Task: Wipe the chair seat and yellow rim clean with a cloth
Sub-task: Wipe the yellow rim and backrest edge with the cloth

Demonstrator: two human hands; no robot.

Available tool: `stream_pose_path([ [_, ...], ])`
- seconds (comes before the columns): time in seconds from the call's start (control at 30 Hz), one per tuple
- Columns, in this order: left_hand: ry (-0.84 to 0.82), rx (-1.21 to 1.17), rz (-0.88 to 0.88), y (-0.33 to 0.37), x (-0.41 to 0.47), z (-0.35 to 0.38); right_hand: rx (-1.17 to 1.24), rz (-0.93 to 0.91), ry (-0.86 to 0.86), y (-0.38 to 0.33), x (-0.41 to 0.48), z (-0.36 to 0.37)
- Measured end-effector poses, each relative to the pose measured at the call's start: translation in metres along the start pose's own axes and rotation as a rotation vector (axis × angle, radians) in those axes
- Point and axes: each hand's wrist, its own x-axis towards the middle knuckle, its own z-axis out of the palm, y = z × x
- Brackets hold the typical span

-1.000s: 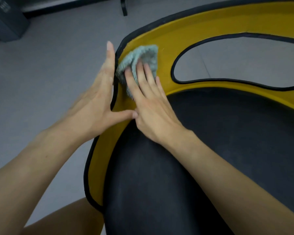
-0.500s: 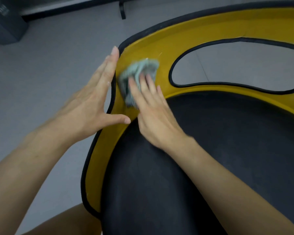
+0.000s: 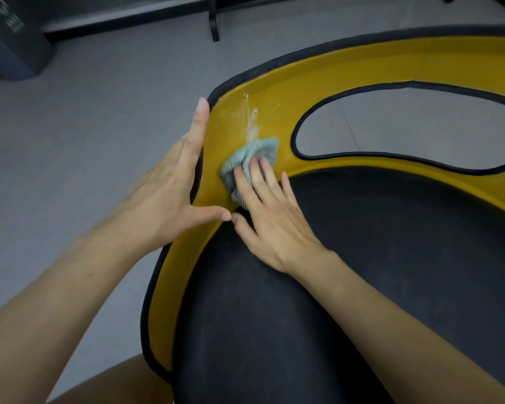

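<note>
The yellow rim [image 3: 347, 68] was being wiped: the bunched cloth [image 3: 247, 157] was pressed onto it under the straight fingers [image 3: 258, 185] of the right hand [image 3: 274, 228], while its outer edge was braced by the flat, empty left hand [image 3: 169, 196]. A whitish smear [image 3: 252, 119] lay just beyond the fingertips, so a forward stroke was judged needed. Nothing was seen blocking it; a cutout [image 3: 405, 123] lay beside them and the seat [image 3: 376, 272] behind.

surface: grey floor [image 3: 85, 118] | on it: dark box [image 3: 9, 39] far left | black leg [image 3: 213, 23] top
</note>
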Motion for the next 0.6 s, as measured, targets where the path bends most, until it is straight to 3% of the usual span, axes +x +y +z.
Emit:
stream_pose_path([
  [0.13,0.005,0.001,0.010,-0.004,-0.002,-0.003,-0.006,-0.023,0.094,-0.007,0.018,-0.023],
  [0.4,-0.025,-0.007,-0.007,-0.002,0.000,-0.001,0.002,0.082,-0.121,0.003,-0.013,0.012],
  [0.6,-0.005,-0.030,0.010,-0.003,-0.003,0.001,0.065,0.053,0.089,-0.010,0.017,-0.026],
])
